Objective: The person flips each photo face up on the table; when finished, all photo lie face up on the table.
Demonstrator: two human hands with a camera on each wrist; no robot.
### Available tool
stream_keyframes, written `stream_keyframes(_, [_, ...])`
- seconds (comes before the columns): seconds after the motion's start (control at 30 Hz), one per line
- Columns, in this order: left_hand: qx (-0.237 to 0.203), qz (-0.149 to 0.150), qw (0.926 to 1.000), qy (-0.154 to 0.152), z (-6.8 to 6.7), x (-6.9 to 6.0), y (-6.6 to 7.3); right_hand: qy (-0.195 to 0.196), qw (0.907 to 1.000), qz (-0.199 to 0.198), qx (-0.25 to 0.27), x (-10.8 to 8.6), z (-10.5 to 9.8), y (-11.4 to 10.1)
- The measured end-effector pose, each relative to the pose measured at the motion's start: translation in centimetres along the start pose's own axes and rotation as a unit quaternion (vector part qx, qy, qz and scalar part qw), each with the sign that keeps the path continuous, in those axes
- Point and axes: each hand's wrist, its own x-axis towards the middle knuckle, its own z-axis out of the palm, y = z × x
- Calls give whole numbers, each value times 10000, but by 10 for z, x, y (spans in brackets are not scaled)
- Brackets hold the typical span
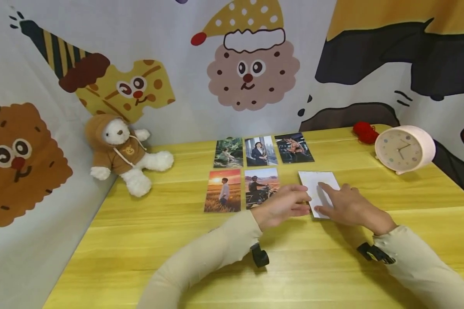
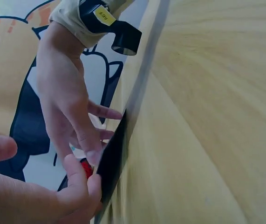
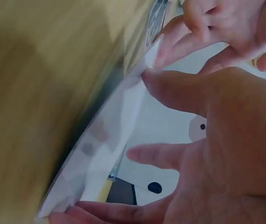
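A white-backed photo card (image 1: 313,182) is at the right of the lower row of photos, blank side up. My right hand (image 1: 349,206) holds it from the right, thumb near the front edge and fingers spread over it. In the right wrist view, the white card (image 3: 105,135) slants away between thumb and fingers of the right hand (image 3: 235,154). My left hand (image 1: 284,204) reaches over the motorcycle photo (image 1: 261,180), its fingertips at the card's left edge. In the left wrist view, a dark face of the card (image 2: 113,161) shows beside the left hand (image 2: 44,191), whose thumb stands apart.
Behind lie the forest photo (image 1: 228,152), suited-person photo (image 1: 261,150) and gym photo (image 1: 294,148). A sunset-field photo (image 1: 222,191) is front left. A plush bear (image 1: 125,150) sits left; a pink clock (image 1: 404,149) and red yarn (image 1: 365,132) stand right, near the patterned curtain (image 1: 185,120).
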Motion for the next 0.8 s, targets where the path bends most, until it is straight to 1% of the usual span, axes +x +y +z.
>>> stream_keyframes(0.1, [-144,187,9994,259,-2,1,-1,-35,9999,-164,35,0,-2,-4])
stream_keyframes(0.2, [-129,310,9987,381,-6,2,-3,-83,9993,-335,142,-2,-4,-7])
stream_keyframes(0.3, [47,446,9984,352,-9,5,-3,-32,9980,-536,331,-4,-6,-9])
stream_keyframes(0.4, [302,624,9973,221,-11,8,-2,157,9949,-813,580,-6,-7,-12])
stream_keyframes(0.47, [464,751,9959,169,-13,9,-1,309,9910,-978,863,-7,-8,-13])
stream_keyframes(0.57, [801,899,9927,119,-18,9,1,613,9801,-1222,1443,-8,-7,-14])
stream_keyframes(0.67, [1074,887,9901,153,-23,10,5,907,9629,-1549,2013,-10,-6,-13])
stream_keyframes(0.73, [1156,837,9896,178,-25,9,7,1018,9529,-1709,2289,-11,-6,-13])
stream_keyframes(0.8, [1189,809,9894,188,-27,9,8,1019,9434,-1790,2598,-12,-6,-14])
